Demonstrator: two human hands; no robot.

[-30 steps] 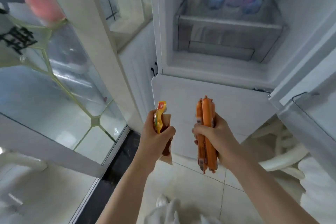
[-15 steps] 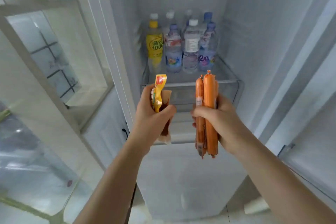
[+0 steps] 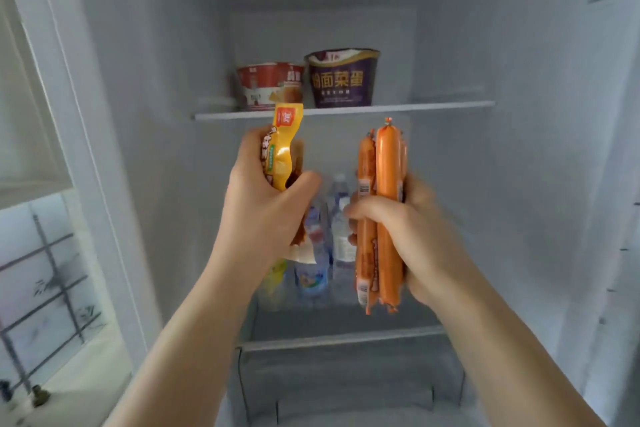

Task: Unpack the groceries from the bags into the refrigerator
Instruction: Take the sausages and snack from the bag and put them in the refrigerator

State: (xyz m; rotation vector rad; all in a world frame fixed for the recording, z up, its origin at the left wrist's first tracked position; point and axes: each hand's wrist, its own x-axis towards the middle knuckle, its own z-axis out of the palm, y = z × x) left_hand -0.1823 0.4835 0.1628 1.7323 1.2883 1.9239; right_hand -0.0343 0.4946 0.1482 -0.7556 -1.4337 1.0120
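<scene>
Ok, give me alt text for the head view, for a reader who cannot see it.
Two hands are raised before an open refrigerator: the left hand grips a yellow snack packet, the right hand a bundle of orange sausages. Two instant-noodle cups stand on the upper shelf, bottles below.

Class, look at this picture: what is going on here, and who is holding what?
A person stands at an open fridge, putting groceries away. The left hand grips a yellow snack packet; the right hand grips a bundle of orange sausages. Both are held up in front of the shelves, not yet set down. Two noodle cups sit on the upper shelf, bottles on the lower one.
</scene>
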